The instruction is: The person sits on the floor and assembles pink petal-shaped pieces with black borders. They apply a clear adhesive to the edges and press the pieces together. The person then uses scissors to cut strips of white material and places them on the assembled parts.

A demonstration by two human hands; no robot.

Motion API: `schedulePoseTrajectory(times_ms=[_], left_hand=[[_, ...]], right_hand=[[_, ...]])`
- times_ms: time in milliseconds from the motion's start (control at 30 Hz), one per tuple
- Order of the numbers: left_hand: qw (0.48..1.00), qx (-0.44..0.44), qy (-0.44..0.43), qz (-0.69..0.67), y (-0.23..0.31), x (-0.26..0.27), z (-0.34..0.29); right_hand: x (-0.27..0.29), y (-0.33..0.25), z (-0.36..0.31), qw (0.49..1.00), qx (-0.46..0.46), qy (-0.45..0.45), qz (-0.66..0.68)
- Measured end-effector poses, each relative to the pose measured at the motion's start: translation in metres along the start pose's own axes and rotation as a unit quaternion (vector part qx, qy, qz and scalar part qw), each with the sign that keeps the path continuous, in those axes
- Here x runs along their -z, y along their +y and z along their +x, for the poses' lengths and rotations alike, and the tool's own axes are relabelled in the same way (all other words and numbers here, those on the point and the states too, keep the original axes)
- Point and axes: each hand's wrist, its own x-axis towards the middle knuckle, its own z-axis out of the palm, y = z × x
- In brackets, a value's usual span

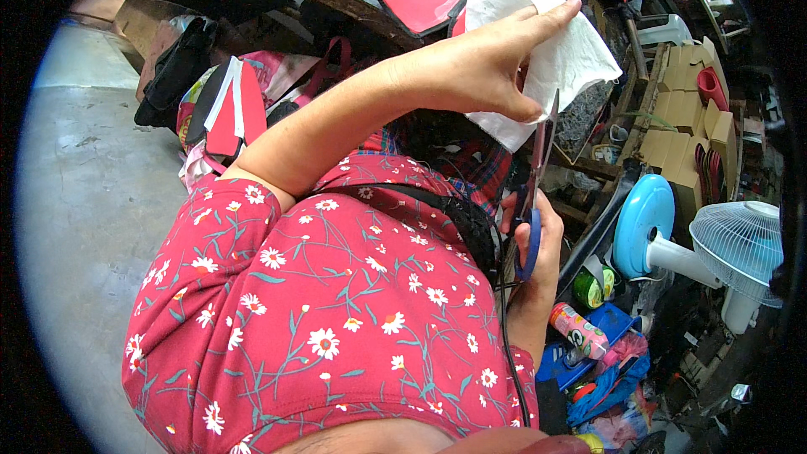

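Note:
A wrinkled white cloth point(572, 59) hangs in front of me near the top of the view. My left hand point(496, 55) reaches across and holds it, with the thumb and one finger spread wide over its near side. The other fingers are hidden. My right hand point(542, 240) grips a pair of scissors point(530, 244) by its dark blue handles. The scissors point upward, and their slightly parted metal blades reach the cloth's lower edge, close to my left thumb.
Red pieces with black edging point(424, 4) lie on the worktop beyond. A red-and-black piece point(239, 109) sits among bags at left. On the right are a white fan point(738, 240), a blue disc on a white stem point(646, 223), cardboard boxes point(677, 109) and a pink bottle point(578, 329).

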Motion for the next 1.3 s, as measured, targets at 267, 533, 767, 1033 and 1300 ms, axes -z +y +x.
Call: schedulePoseTrajectory(times_ms=[267, 533, 767, 1033, 1300], left_hand=[[0.999, 0.031, -0.011, -0.014, 0.007, 0.002, -0.001], [1.000, 0.012, 0.004, 0.016, 0.012, 0.000, -0.003], [1.000, 0.009, -0.014, 0.009, 0.021, -0.004, -0.005], [0.999, -0.033, -0.005, 0.016, 0.016, 0.009, -0.003], [0.987, 0.047, -0.046, -0.149, 0.014, 0.021, -0.003]], right_hand=[[0.001, 0.007, -0.004, 1.000, -0.004, 0.015, -0.005], [-0.006, 0.001, -0.001, 0.999, -0.024, 0.010, 0.028], [-0.010, 0.003, 0.000, 0.997, -0.015, 0.017, 0.069], [-0.008, 0.009, -0.007, 0.995, 0.012, 0.029, 0.090], [-0.007, 0.010, -0.006, 0.996, 0.000, 0.053, 0.067]])
